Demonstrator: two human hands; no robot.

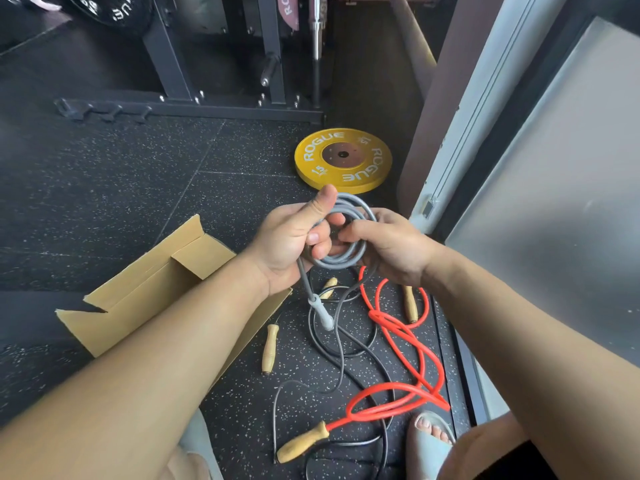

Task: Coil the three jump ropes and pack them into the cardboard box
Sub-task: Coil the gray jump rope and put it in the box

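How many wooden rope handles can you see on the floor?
4 wooden handles: one beside the cardboard box, one peeking out below the left hand, one among the red rope's far loops, one nearest, by the foot. The arms may hide others.

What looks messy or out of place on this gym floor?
The orange rope and the dark rope lie uncoiled and crossed over each other on the floor. Only the grey rope is coiled. A yellow weight plate lies loose nearby.

I read soft daylight from the frosted pane (561,188) at right. Shadows on the floor (104,202) faint. Rack (168,57) up top sits dim, slightly soft. Wide lens bows the edges; centre sharp.
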